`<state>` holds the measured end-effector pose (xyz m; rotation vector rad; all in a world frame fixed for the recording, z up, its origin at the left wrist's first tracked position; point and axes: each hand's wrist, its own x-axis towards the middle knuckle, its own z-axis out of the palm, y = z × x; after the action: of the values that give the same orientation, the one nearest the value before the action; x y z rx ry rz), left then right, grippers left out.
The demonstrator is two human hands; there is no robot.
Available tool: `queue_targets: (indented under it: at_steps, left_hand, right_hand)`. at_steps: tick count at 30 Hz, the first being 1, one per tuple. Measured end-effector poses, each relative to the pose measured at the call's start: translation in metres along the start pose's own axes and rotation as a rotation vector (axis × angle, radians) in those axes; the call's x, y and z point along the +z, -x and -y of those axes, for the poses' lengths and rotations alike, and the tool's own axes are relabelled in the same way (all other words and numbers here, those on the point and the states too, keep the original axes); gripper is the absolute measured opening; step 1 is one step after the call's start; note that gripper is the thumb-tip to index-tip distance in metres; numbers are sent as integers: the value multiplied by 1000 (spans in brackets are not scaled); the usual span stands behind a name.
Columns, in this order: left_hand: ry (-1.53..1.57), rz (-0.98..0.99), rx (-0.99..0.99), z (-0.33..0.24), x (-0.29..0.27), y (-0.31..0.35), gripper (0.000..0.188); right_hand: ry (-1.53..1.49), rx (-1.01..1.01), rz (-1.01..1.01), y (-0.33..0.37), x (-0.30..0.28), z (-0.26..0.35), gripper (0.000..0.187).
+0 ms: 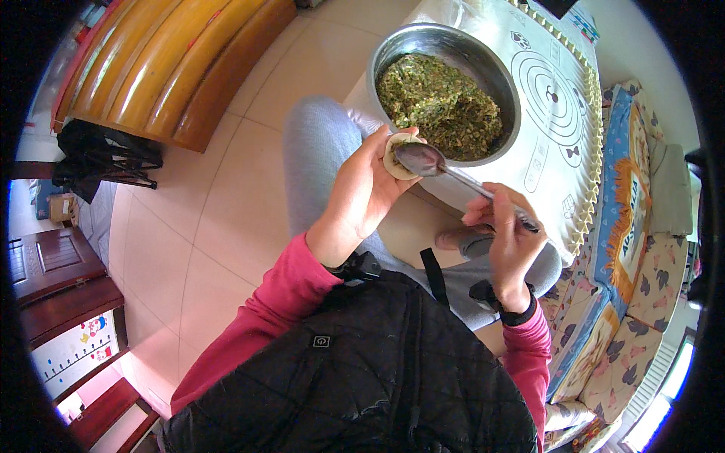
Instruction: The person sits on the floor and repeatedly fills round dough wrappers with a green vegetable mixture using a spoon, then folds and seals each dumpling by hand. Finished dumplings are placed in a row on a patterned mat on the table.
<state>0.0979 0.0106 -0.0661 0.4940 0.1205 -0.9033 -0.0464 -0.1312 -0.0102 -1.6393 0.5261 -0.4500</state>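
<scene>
My left hand [353, 195] cups a round, pale dumpling wrapper [390, 161], with its fingers curled up around the edge. Over the wrapper lies the bowl of a metal spoon [421, 159], which hides most of whatever is on it; a little dark filling shows at the wrapper's side. My right hand [507, 235] grips the spoon's handle from the right. Just beyond both hands stands a large steel bowl [516, 113] holding chopped green filling [438, 98], with a hollow scooped toward its right side.
The bowl stands on a table with a white printed mat [540, 162], its edge frilled. To the right is a sofa with patterned covers [642, 283]. A varnished wooden piece of furniture [170, 68] stands far left on the tiled floor [226, 196]. My knees are under the hands.
</scene>
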Motion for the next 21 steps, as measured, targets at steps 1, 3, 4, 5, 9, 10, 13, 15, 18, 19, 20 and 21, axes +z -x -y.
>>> queue_targets:
  at_steps: [1,3,4,5,9,10,13,15,18,19,20,21]
  left_hand:
    - [-5,-3,0,0,0,0,40]
    - [7,8,-7,1,0,0,41]
    - [9,-14,-12,1,0,1,41]
    - [6,-20,12,1,0,1,40]
    - [24,-55,44,4,-1,0,40]
    - [40,-40,38,4,-1,-1,40]
    - [-11,-78,32,3,-2,-2,39]
    - [-40,-50,82,5,-2,0,39]
    - [-77,-82,104,9,0,1,40]
    - [-80,-52,126,11,0,1,41]
    - [-89,-84,108,12,0,0,41]
    - [-89,-77,106,13,0,-1,41]
  right_hand:
    - [-2,-39,57,1,3,1,22]
    - [74,-108,61,4,2,5,21]
    - [105,-157,71,6,1,7,20]
    - [126,-167,40,7,-1,10,20]
    - [188,-254,-75,10,-8,17,24]
    - [193,-258,-81,10,-8,17,24]
    - [128,-231,-48,8,-7,17,21]
    - [79,-169,-59,6,-7,15,20]
    - [54,-75,-125,1,-7,11,20]
    - [55,-75,-130,-1,-7,10,20]
    - [57,-76,-135,-2,-7,9,20]
    - [50,-69,-139,-3,-7,8,20]
